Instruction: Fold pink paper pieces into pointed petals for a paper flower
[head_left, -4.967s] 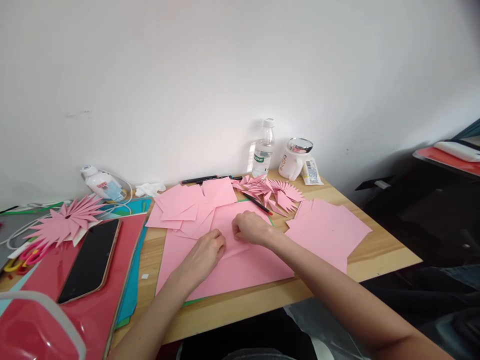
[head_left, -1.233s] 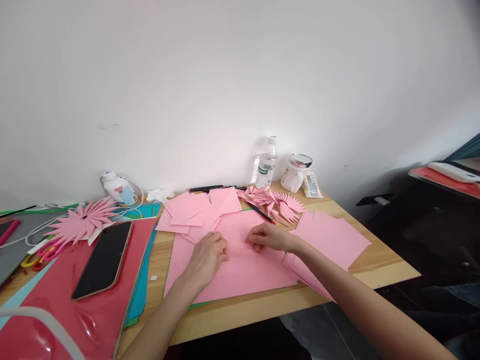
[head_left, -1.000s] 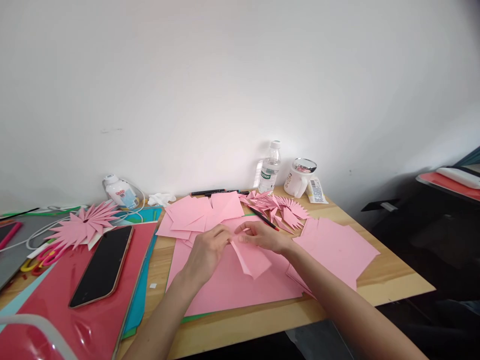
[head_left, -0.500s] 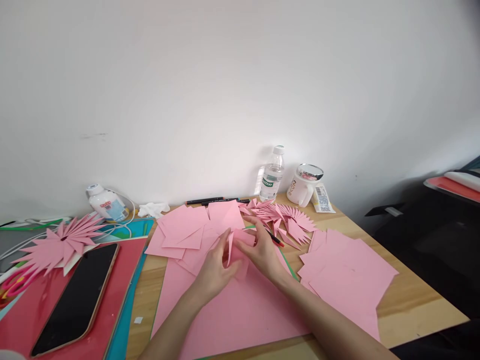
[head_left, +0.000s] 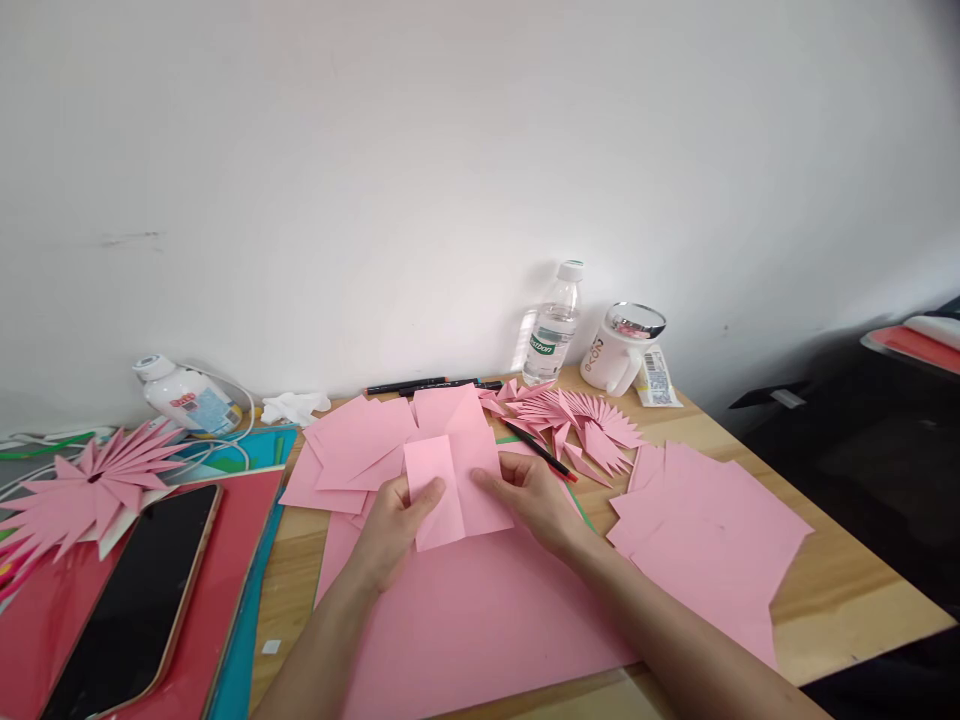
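Observation:
A creased pink sheet of paper [head_left: 457, 505] is held up over the middle of the desk, a fold line running down its centre. My left hand [head_left: 394, 525] pinches its left edge, thumb on the face. At the right edge, my right hand [head_left: 532, 492] grips it the same way, fingers behind the paper. Below lies a large pink sheet [head_left: 487, 620]. Loose pink squares [head_left: 352, 445] lie behind and left of my hands. Folded pink pieces in a fan shape [head_left: 577, 415] rest behind my right hand.
More pink sheets [head_left: 712, 540] lie at the right. A water bottle [head_left: 553, 335] and a lidded mug [head_left: 621, 350] stand by the wall. At left are a phone [head_left: 135, 600], a pink paper pinwheel [head_left: 94, 485] and a white bottle [head_left: 187, 395]. Pens [head_left: 409, 386] lie at the back.
The paper, earlier folded up edge-on between my fingers, is now opened out with its face toward me. My hands have moved apart to its two sides. The view has shifted slightly.

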